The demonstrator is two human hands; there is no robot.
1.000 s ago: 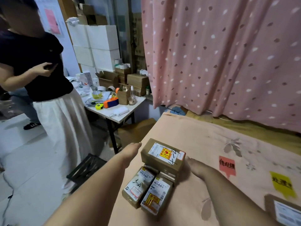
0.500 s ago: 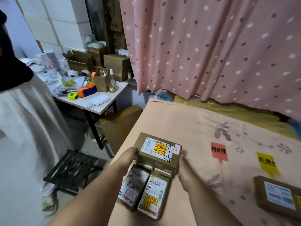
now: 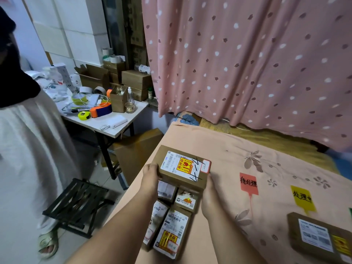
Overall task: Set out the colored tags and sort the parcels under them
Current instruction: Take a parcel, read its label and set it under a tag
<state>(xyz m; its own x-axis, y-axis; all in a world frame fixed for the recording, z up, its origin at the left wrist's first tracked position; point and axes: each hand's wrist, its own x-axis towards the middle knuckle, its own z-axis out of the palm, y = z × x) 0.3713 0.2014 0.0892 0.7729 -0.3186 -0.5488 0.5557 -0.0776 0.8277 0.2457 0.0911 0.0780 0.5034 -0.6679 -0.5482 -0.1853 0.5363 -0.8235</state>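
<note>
Head view: both forearms bare up to the frame's lower edge, no sleeve, cuff or glove in sight; left hand (image 3: pixel 150 180) and right hand (image 3: pixel 209 195) bare too, no ring, watch or band visible on fingers (image 3: pixel 152 166) or wrists.

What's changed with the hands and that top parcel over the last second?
Both hands closed in: left hand and right hand now grip the top parcel by its ends and have lifted it, uncovering two small parcels beneath. The red tag and yellow tag stayed put.
</note>
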